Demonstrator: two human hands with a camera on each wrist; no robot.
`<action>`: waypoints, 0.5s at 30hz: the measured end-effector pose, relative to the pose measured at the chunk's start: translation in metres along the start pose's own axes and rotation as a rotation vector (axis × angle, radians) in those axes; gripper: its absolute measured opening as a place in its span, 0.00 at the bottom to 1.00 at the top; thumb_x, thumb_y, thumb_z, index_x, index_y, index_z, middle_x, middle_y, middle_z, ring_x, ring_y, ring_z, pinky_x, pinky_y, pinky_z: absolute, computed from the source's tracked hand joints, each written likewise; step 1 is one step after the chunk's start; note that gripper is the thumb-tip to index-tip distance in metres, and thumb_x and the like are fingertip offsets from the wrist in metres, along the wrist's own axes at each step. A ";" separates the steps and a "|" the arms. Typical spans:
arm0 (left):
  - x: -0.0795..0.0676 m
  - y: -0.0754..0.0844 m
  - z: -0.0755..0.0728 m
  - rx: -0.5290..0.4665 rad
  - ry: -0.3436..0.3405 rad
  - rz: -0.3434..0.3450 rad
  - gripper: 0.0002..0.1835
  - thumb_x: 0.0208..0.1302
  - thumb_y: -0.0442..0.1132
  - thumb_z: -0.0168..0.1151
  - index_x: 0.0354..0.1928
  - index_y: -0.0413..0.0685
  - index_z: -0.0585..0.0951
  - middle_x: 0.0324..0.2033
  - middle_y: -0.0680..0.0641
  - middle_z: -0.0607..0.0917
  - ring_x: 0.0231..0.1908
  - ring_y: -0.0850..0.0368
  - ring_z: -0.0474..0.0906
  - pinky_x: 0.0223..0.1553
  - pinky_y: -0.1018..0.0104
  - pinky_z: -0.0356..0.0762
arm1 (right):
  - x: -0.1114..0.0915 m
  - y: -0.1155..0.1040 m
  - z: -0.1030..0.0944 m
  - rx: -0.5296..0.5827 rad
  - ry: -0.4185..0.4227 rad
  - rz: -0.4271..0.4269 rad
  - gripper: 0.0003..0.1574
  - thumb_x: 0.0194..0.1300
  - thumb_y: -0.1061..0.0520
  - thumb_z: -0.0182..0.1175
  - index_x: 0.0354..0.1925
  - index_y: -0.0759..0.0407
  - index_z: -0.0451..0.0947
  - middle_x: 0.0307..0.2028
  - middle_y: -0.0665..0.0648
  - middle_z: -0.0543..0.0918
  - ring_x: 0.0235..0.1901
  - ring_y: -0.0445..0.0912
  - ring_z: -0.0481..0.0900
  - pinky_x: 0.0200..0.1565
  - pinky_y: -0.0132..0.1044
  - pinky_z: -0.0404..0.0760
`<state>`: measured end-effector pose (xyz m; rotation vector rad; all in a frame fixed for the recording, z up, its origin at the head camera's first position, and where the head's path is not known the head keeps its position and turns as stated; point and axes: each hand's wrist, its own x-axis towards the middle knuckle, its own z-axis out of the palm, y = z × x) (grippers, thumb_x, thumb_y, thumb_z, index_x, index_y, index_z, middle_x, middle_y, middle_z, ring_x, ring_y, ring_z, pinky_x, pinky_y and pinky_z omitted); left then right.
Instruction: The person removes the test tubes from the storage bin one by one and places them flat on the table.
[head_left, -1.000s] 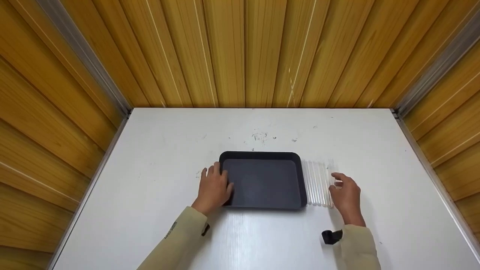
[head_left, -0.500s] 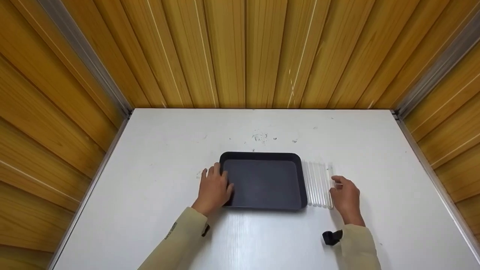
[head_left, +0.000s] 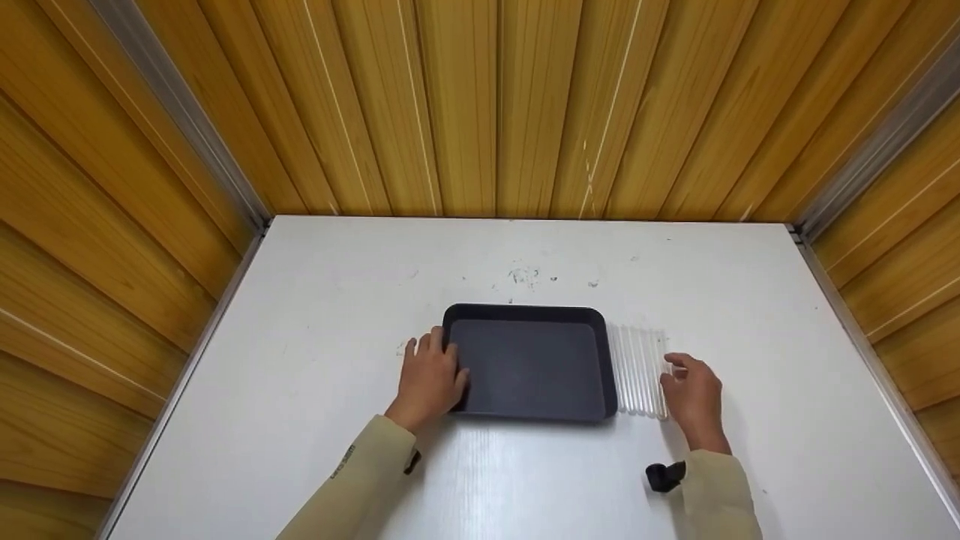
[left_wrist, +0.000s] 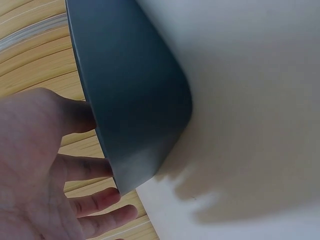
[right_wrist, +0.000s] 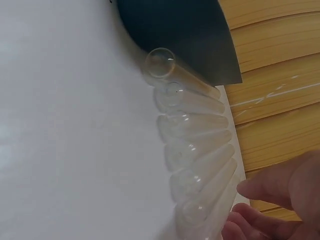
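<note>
A dark grey rectangular tray (head_left: 525, 367) lies on the white table. My left hand (head_left: 427, 375) rests over its left rim, thumb on the inner side. In the left wrist view, the thumb and index finger of that left hand (left_wrist: 35, 160) pass over the rim of the tray (left_wrist: 130, 90), loosely extended. Several clear test tubes (head_left: 637, 371) lie side by side along the tray's right wall, rounded ends toward me. My right hand (head_left: 694, 394) is beside the outermost tube, fingers loosely bent. In the right wrist view, its thumb tip appears to touch the last of the test tubes (right_wrist: 190, 150).
The white table (head_left: 337, 300) carries dark scuff marks behind the tray. Wood-grain panels (head_left: 480, 112) rise at the back and both sides. A black wrist-worn device (head_left: 664, 475) projects from the right sleeve (head_left: 720, 491).
My right hand's fingertips have shifted slightly toward me. The outermost test tubes now lie more evenly in line. My left hand and the tray stay put; the head view has shifted slightly.
</note>
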<state>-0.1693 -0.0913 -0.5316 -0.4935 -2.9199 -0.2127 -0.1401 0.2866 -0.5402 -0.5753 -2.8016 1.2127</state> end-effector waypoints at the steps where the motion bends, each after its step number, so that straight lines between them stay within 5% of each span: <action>1: 0.000 0.000 0.000 -0.003 0.001 -0.001 0.23 0.63 0.51 0.63 0.49 0.38 0.80 0.56 0.36 0.73 0.54 0.40 0.74 0.60 0.42 0.67 | -0.001 -0.001 0.000 -0.002 0.006 -0.006 0.23 0.67 0.64 0.52 0.60 0.68 0.71 0.58 0.73 0.73 0.57 0.65 0.73 0.54 0.55 0.75; 9: -0.001 0.001 -0.002 0.000 0.006 0.013 0.22 0.64 0.49 0.62 0.50 0.38 0.80 0.57 0.37 0.74 0.56 0.41 0.73 0.61 0.42 0.66 | -0.007 -0.021 0.001 -0.022 0.099 -0.150 0.20 0.68 0.60 0.55 0.56 0.68 0.76 0.55 0.72 0.76 0.54 0.64 0.75 0.51 0.56 0.74; 15: 0.004 0.005 -0.010 -0.003 -0.016 0.015 0.27 0.67 0.51 0.58 0.60 0.40 0.74 0.62 0.38 0.72 0.62 0.43 0.69 0.64 0.42 0.63 | -0.010 -0.045 -0.006 -0.040 0.045 -0.281 0.22 0.68 0.58 0.57 0.58 0.66 0.74 0.60 0.70 0.74 0.62 0.64 0.69 0.62 0.59 0.66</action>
